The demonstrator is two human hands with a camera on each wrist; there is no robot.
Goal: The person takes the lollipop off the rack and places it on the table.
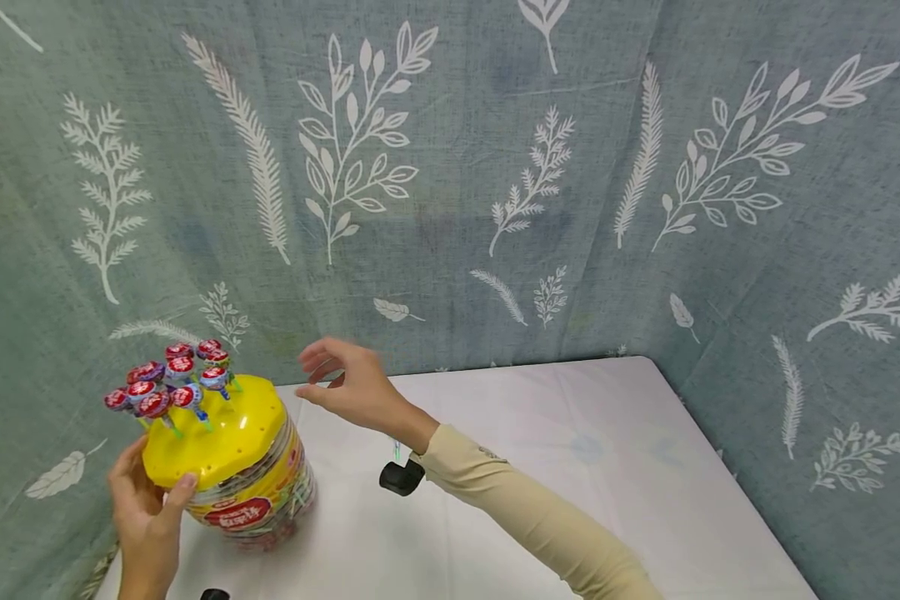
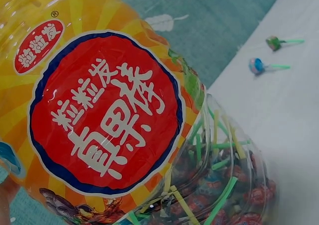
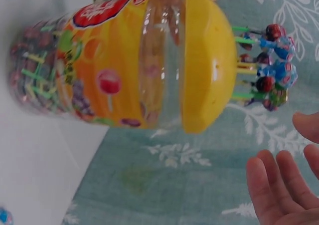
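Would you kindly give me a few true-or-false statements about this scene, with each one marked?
1. The left hand holds the jar. True.
2. Several lollipops stand in the yellow lid. True.
3. The right hand grips the lid. False: it is apart from the lid and holds nothing.
4. The left wrist view shows two loose lollipops on the table. True.
5. The jar hides everything inside it. False: its lower part is see-through and shows more lollipops.
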